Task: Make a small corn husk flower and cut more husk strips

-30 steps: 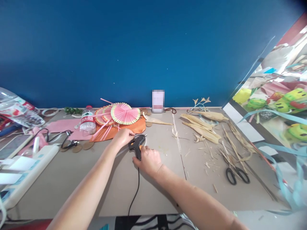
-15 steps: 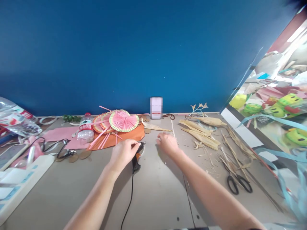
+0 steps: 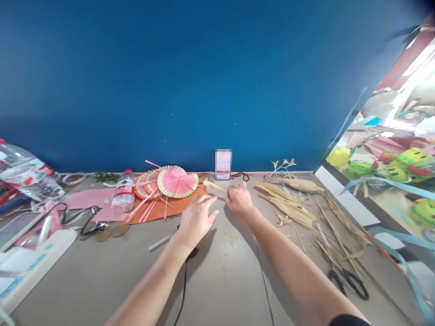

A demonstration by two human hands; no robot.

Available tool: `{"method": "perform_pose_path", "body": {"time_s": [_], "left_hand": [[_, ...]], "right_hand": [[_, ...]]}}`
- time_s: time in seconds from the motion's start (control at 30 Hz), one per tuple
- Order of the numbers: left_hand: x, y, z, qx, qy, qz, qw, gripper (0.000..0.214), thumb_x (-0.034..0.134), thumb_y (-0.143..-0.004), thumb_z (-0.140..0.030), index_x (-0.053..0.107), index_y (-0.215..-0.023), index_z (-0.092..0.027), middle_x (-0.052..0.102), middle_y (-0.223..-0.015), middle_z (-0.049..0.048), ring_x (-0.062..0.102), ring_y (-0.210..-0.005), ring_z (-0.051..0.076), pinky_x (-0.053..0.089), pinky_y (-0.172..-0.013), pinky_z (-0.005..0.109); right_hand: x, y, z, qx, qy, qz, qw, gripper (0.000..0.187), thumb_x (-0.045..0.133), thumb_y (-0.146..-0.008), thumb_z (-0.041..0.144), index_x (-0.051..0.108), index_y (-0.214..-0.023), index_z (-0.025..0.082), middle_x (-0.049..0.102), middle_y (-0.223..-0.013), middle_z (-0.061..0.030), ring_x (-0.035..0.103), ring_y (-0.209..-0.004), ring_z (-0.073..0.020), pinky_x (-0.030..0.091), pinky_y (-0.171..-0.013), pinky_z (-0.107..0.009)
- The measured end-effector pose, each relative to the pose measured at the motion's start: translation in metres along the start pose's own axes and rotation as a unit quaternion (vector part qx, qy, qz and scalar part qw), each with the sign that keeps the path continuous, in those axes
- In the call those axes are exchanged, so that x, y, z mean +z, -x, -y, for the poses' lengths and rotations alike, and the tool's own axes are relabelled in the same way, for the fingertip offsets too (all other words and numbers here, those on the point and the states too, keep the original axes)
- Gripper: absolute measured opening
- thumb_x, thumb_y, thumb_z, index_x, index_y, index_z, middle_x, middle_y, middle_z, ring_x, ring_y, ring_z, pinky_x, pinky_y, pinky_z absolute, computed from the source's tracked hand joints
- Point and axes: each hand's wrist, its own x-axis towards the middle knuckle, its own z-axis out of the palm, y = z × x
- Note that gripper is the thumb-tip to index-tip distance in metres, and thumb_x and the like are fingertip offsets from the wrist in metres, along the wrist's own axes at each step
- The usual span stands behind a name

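We see a blue wall behind a grey table. Above the table, the left hand has its thumb apart from the fingers. The right hand has its fingers curled; whether they grip something, we cannot tell. Below the left hand we see a black glue gun, mostly hidden, on the table. A pale dried husk reaches to the right hand's fingers.

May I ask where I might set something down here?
There is room between the power strip and pale stick, and between the black cable and right forearm, bar some specks. The back left is crowded with paper fans and bottles; the right with dried husks and scissors.
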Motion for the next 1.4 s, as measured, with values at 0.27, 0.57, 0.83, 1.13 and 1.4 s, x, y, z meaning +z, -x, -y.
{"method": "perform_pose_path", "body": {"time_s": [0.27, 0.57, 0.83, 1.13, 1.4], "left_hand": [[-0.002, -0.029, -0.017, 0.017, 0.147, 0.078, 0.986, 0.017, 0.054, -0.072, -0.028, 0.066, -0.074, -0.016, 0.062, -0.07, 0.0077, 0.055, -0.079, 0.023, 0.04, -0.072, 0.034], [0.016, -0.01, -0.056, -0.299, 0.706, 0.081, 0.637, 0.027, 0.07, -0.056, -0.038, 0.059, -0.063, -0.014, 0.051, -0.051, -0.0037, 0.046, -0.047, 0.006, 0.036, -0.048, 0.019], [0.033, -0.006, -0.061, -0.404, 0.788, 0.07, 0.458, 0.011, 0.06, -0.07, -0.021, 0.057, -0.066, -0.011, 0.057, -0.053, -0.0001, 0.051, -0.044, 0.008, 0.037, -0.042, 0.019], [0.035, -0.017, -0.066, -0.458, 0.79, 0.035, 0.407, 0.016, 0.047, -0.08, -0.02, 0.052, -0.067, -0.014, 0.056, -0.054, -0.0016, 0.054, -0.048, 0.008, 0.044, -0.05, 0.021], [0.024, 0.0, -0.064, -0.278, 0.744, 0.162, 0.586, 0.031, 0.062, -0.065, -0.044, 0.057, -0.075, -0.016, 0.054, -0.067, -0.0011, 0.049, -0.055, 0.008, 0.034, -0.044, 0.018]], "right_hand": [[-0.067, 0.051, -0.032, -0.05, -0.072, -0.103, 0.991, 0.011, 0.047, -0.071, 0.013, 0.057, -0.076, 0.016, 0.062, -0.072, -0.0048, 0.055, -0.073, -0.0177, 0.03, -0.081, -0.032], [-0.044, 0.095, -0.022, 0.124, -0.653, -0.046, 0.745, 0.026, 0.06, -0.069, 0.039, 0.052, -0.077, 0.015, 0.054, -0.065, 0.0005, 0.048, -0.057, -0.011, 0.038, -0.054, -0.023], [-0.019, 0.103, -0.011, 0.138, -0.752, 0.06, 0.642, 0.027, 0.063, -0.068, 0.038, 0.055, -0.06, 0.014, 0.051, -0.05, 0.003, 0.041, -0.044, -0.0063, 0.032, -0.045, -0.02], [-0.01, 0.109, -0.016, 0.147, -0.792, 0.094, 0.585, 0.022, 0.068, -0.064, 0.033, 0.059, -0.064, 0.013, 0.058, -0.052, 0.0019, 0.047, -0.042, -0.007, 0.037, -0.043, -0.019], [-0.019, 0.106, -0.017, 0.176, -0.816, 0.006, 0.551, 0.02, 0.068, -0.064, 0.031, 0.056, -0.06, 0.016, 0.059, -0.053, 0.0022, 0.05, -0.044, -0.0086, 0.041, -0.046, -0.021]]}}
